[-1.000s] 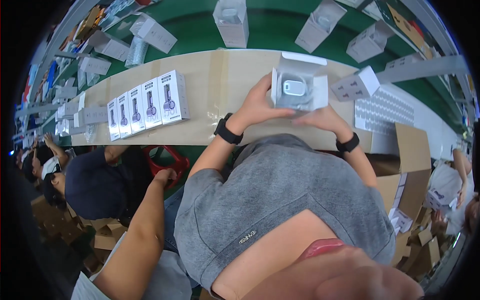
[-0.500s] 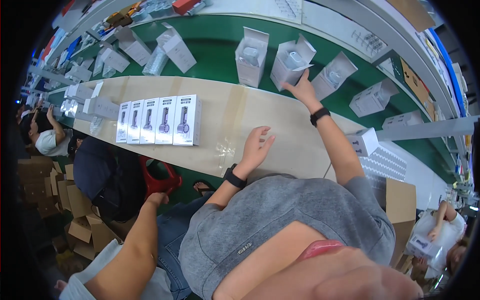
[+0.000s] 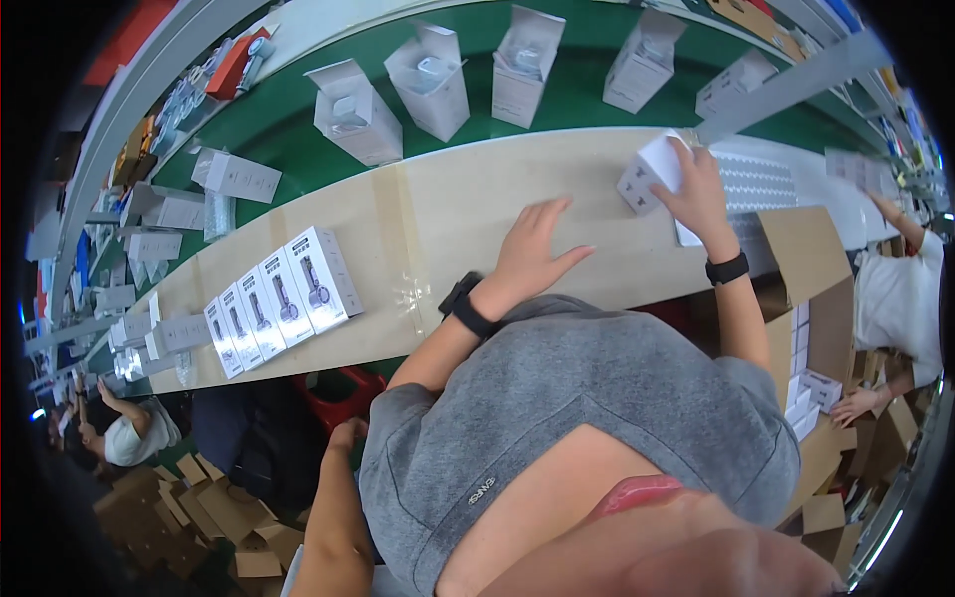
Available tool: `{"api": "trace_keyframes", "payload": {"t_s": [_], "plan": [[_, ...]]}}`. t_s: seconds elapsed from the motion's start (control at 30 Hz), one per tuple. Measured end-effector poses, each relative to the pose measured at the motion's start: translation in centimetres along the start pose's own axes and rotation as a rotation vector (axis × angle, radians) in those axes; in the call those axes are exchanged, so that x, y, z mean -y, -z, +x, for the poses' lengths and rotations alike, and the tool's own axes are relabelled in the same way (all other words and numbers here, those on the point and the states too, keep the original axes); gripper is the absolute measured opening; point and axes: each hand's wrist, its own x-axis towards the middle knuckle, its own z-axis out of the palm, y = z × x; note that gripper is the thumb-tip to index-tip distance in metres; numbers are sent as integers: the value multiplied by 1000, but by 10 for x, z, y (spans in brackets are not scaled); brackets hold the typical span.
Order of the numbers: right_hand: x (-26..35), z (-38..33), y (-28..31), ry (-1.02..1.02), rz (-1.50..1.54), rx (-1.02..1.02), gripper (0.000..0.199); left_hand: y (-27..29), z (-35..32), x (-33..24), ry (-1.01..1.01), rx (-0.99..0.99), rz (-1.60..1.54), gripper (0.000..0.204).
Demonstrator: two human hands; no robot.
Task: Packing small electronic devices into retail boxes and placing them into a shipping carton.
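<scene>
Head view: from my end, taking the middle of the picture as the dial's centre, the right hand [image 3: 698, 194] is at two o'clock, grasping a white box [image 3: 641, 183]. Its fingers lie over the top and its thumb presses the near side. The box is at the far side of the tan table [image 3: 477, 179]; I can't be sure from this angle whether its base rests there. The left hand [image 3: 529, 254] sits between one and two o'clock, close to centre, released and holding nothing, with fingers spread above the table.

Just beyond the right hand, also at two, I see a white sheet [image 3: 761, 181] with rows of small marks. A brown carton [image 3: 801, 244] stands open at three, smaller white boxes [image 3: 801, 398] inside it. Five open-topped boxes [image 3: 515, 104] stand along the green strip [image 3: 587, 95] from eleven round to two, clear wrapping showing inside. At nine, five printed boxes [image 3: 261, 313] sit side by side. A red stool [image 3: 343, 403] shows at eight, below the table edge.
</scene>
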Motion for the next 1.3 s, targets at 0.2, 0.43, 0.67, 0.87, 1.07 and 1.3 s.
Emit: {"api": "trace_keyframes", "payload": {"t_s": [0.2,0.43,0.67,0.87,1.07,1.3], "plan": [[109,-4,72,33,209,511,63,-9,19,-29,37,-169,47,94],[90,10,82,554,435,513,62,51,15,-29,51,128,-200,105],[118,26,116,856,464,533,59,84,22,-49,170,322,-407,107],[114,35,110,845,673,705,60,93,19,-57,240,367,-504,106],[126,22,113,717,539,771,59,84,16,-57,227,353,-394,112],[127,10,117,657,596,924,58,87,12,-67,227,423,-328,104]]}}
